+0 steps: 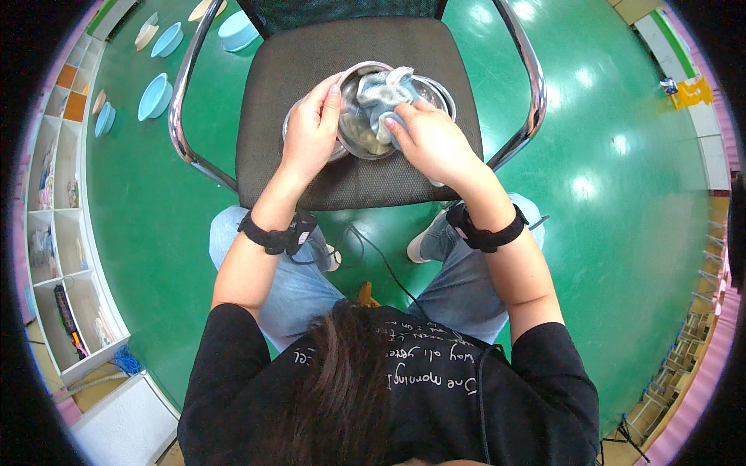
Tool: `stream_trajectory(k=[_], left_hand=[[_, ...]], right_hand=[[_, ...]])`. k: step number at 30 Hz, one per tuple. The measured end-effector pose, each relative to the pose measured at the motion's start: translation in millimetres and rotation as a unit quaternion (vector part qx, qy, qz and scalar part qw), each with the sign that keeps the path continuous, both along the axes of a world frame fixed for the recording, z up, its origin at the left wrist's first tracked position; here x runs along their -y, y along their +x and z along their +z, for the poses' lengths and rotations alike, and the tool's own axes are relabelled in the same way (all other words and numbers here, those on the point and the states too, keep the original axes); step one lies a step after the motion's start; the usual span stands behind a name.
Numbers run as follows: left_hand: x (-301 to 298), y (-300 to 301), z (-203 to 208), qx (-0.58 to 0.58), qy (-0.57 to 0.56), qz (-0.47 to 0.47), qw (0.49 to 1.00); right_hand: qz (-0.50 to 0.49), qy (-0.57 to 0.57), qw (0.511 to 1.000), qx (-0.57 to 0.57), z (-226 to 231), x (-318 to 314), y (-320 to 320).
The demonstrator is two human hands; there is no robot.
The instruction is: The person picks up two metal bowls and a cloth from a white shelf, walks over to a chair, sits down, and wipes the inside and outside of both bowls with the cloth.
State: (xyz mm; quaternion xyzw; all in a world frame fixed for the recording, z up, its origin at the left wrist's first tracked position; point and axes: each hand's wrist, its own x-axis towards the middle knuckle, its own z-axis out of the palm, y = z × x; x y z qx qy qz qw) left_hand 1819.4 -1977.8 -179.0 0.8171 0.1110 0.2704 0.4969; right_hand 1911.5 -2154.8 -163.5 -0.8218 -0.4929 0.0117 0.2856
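A steel bowl tilts toward us over a chair seat, held between one hand's grip and the other's cloth.

We see the left hand clasping the stainless-steel bowl by its rim, thumb at the edge, its other fingers partly hidden behind, seemingly to brace it. The right hand pinches a bunched blue-and-white cloth between thumb and fingers against the inside, which the tilt appears to expose. More metalware sits on the dark chair seat, apparently serving as a worktop within our easy reach.
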Motion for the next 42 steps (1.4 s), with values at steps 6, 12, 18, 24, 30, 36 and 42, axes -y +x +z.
stream_trajectory(k=[6, 12, 18, 24, 30, 36, 42], left_hand=[[20, -5, 12, 0.010, 0.052, 0.005, 0.999], [25, -7, 10, 0.037, 0.071, 0.012, 0.997], [16, -5, 10, 0.033, 0.014, 0.035, 0.999], [-2, -2, 4, 0.035, -0.029, 0.053, 0.998], [-11, 0, 5, 0.019, -0.003, 0.080, 0.997], [-21, 5, -24, 0.001, -0.051, 0.063, 0.997], [0, 3, -4, -0.061, -0.371, -0.003, 0.927]], right_hand=[[-0.002, 0.050, 0.999, 0.011, -7, -1, 9], [0.070, 0.125, 0.987, -0.079, 2, -7, -1], [0.177, 0.161, 0.961, -0.139, 2, -12, -7], [0.177, 0.063, 0.969, -0.160, 12, -9, -12], [0.012, 0.023, 0.992, 0.126, 13, -6, -14], [-0.115, 0.168, 0.974, 0.093, 10, -4, 4], [-0.116, 0.351, 0.925, -0.088, 14, 1, 0]])
